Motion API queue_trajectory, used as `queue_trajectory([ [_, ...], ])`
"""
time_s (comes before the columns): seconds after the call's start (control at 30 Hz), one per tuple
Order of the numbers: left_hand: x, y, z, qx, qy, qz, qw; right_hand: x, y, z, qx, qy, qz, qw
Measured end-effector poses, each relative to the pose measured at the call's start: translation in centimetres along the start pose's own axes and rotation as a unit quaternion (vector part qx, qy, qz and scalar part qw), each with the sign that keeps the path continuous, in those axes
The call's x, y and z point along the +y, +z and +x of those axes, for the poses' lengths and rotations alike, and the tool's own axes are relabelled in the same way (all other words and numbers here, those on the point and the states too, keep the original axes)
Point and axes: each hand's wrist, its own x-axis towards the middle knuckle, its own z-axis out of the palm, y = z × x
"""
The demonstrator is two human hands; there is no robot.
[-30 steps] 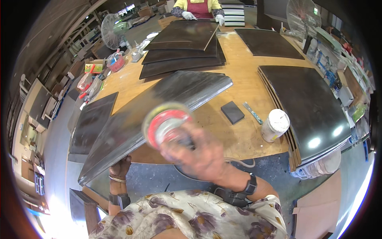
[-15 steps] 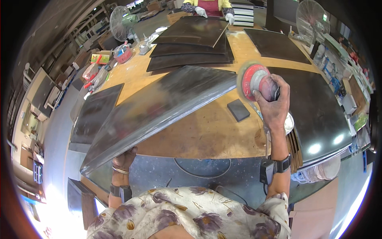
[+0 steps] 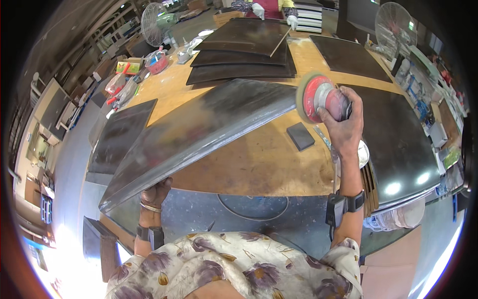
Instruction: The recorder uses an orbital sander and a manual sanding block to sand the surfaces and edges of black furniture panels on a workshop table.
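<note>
My left hand (image 3: pixel 156 192) grips the near lower edge of a large dark panel (image 3: pixel 199 134), which is lifted and tilted over the wooden table (image 3: pixel 259 164). My right hand (image 3: pixel 343 124) holds a red round sander (image 3: pixel 318 97) with a pale disc, raised beside the panel's far right corner. The disc faces the panel's end edge; whether it touches is unclear.
A small dark block (image 3: pixel 300 136) lies on the table under the sander. Stacked dark panels (image 3: pixel 244 55) lie farther back, another large one (image 3: pixel 398 139) at right. Another person's gloved hands (image 3: pixel 274 11) work at the far end. Two fans (image 3: pixel 152 22) stand behind. Clutter lines the left edge.
My right hand has carried the sander from low in front of me up and right to the panel's far right corner. The panel stays lifted in my left hand.
</note>
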Motion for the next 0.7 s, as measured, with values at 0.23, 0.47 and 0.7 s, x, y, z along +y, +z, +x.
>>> queue_trajectory([
  [0.23, 0.1, 0.2, 0.2, -0.004, 0.000, 0.005, 1.000, 0.3, -2.0, -1.7, 0.075, 0.062, -0.049, 0.994],
  [0.47, 0.2, -0.3, -0.2, 0.015, 0.001, 0.012, 1.000, -3.0, -0.9, -2.0, -0.048, -0.056, 0.015, 0.997],
  [0.7, -0.3, -0.7, -0.2, 0.011, -0.004, 0.059, 0.998, 1.1, -2.1, 0.0, 0.052, 0.074, -0.095, 0.991],
])
